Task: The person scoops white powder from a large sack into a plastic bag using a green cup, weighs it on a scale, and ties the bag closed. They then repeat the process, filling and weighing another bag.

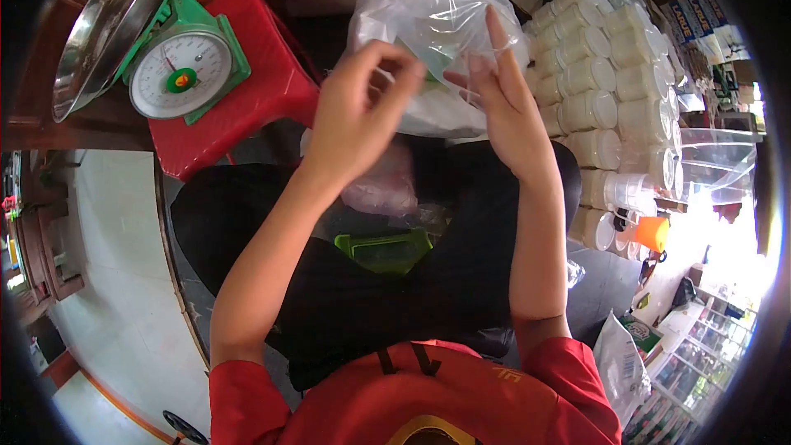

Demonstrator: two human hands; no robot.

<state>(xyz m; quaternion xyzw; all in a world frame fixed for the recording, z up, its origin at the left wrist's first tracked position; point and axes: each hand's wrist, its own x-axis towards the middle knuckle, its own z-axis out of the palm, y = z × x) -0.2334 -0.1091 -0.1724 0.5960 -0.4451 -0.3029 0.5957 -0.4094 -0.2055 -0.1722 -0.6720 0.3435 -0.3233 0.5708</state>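
Observation:
I hold a clear plastic bag [428, 25] up in front of me with both hands. My left hand [358, 111] pinches the bag's left edge between thumb and fingers. My right hand [503, 95] grips the right side, with the index finger stretched upward along the film. Something pale and greenish shows faintly inside the bag. Below my hands, a green plastic tray [386, 249] lies on my dark lap beside another crumpled clear bag [383, 185].
A green dial scale [181, 70] with a steel pan [111, 21] stands on a red stool [247, 99] at the left. Several stacked white lidded jars [606, 82] fill the right side, with an orange cap [652, 232] and a printed bag [622, 358] below them.

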